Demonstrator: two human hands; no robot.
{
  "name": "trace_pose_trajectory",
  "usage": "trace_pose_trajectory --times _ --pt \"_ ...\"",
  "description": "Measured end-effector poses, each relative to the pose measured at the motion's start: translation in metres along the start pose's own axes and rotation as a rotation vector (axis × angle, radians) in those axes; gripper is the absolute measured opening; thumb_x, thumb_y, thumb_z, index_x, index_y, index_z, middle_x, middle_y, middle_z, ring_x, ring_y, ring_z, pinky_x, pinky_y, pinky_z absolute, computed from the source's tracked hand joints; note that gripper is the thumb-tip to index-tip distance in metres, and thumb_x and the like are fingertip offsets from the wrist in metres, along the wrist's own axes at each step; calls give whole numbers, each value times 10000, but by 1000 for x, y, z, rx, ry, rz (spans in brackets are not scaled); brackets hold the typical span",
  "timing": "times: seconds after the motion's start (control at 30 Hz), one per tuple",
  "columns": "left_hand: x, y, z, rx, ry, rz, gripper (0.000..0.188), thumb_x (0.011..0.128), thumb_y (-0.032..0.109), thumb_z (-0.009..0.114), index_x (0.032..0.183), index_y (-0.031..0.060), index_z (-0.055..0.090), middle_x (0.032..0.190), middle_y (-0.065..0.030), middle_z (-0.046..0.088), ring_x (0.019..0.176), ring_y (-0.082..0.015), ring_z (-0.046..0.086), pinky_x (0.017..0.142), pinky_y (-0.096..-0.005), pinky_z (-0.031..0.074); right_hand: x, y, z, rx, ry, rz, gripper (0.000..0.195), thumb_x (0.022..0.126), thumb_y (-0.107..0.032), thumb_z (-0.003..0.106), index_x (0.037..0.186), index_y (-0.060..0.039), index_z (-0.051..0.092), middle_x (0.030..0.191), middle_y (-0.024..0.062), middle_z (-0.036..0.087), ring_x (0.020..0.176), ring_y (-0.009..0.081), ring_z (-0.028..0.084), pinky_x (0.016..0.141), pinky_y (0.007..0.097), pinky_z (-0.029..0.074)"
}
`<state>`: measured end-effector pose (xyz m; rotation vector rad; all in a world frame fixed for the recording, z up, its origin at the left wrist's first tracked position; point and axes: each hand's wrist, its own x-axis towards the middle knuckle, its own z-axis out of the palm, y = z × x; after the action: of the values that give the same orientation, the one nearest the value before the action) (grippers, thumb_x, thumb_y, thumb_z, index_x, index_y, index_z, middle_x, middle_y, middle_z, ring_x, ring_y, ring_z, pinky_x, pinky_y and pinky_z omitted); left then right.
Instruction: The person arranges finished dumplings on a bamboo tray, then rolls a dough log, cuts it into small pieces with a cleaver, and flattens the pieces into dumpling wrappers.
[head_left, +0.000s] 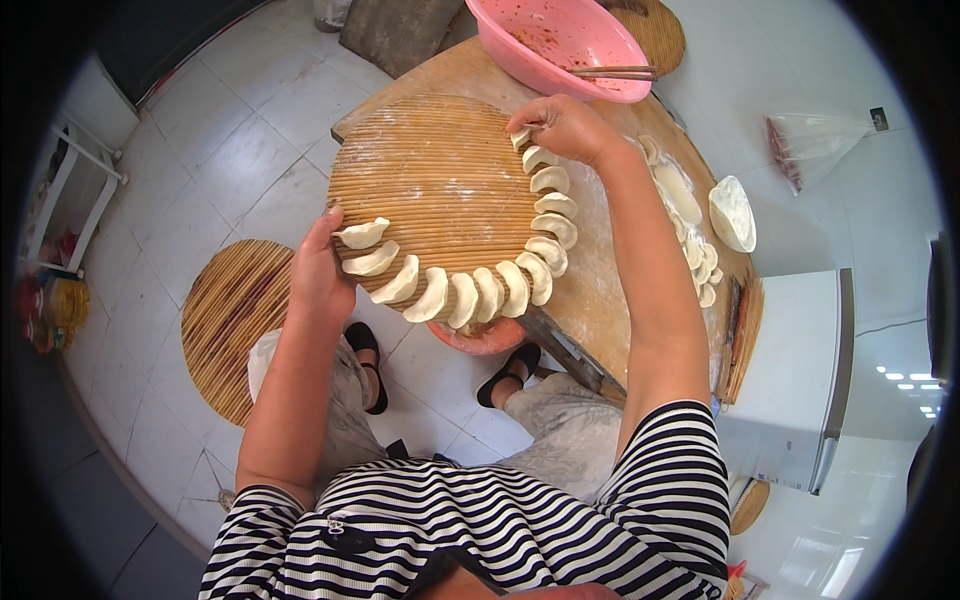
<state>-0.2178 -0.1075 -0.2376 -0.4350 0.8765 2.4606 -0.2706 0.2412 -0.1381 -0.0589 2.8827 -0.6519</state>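
Observation:
A round tray of thin reed stalks (435, 180), dusted with flour, is in front of me. My left hand (321, 266) grips its left edge, close to the dumpling at that end of the row. Pale crescent-shaped dumplings (514, 289) form a curved row along the tray's near and right rim. At the upper right of the tray, my right hand (559, 129) has its fingertips on the last dumpling (521, 136). The fingers and palm partly cover that dumpling. Under the tray stands a wooden board (592, 225) with flour on it.
Beyond the tray is a pink basin (562, 37) with filling residue and chopsticks (615, 73). Dough pieces (697, 262) and a floured bowl (732, 214) are on the right. An orange-red basin (484, 335) sits below the tray. Another round reed tray (232, 330) is at lower left.

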Motion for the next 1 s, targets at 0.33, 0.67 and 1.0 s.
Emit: trace_pose_trajectory --times 0.33,0.67,1.0 --pt "6 -3 -4 32 35 -18 308 1031 260 534 1238 39 588 1191 -100 665 1087 -262 639 1007 -440 497 -60 30 -38 67 246 82 357 830 -118 640 1167 -29 718 1010 65 726 895 141 655 845 291 523" --pt "10 -4 -11 11 -8 -14 370 1046 274 508 1309 17 546 1254 -107 644 1161 -255 612 1030 -430 468 -207 93 -34 -163 277 662 424 798 -311 717 1144 -68 742 1037 157 751 960 275 719 852 368 538" --pt "13 -6 -14 -12 3 -45 332 1035 266 520 1268 37 576 1231 -113 675 1131 -280 644 1022 -455 494 -218 90 18 -261 193 620 431 774 -366 731 1100 -84 745 995 177 746 963 323 712 859 405 534"
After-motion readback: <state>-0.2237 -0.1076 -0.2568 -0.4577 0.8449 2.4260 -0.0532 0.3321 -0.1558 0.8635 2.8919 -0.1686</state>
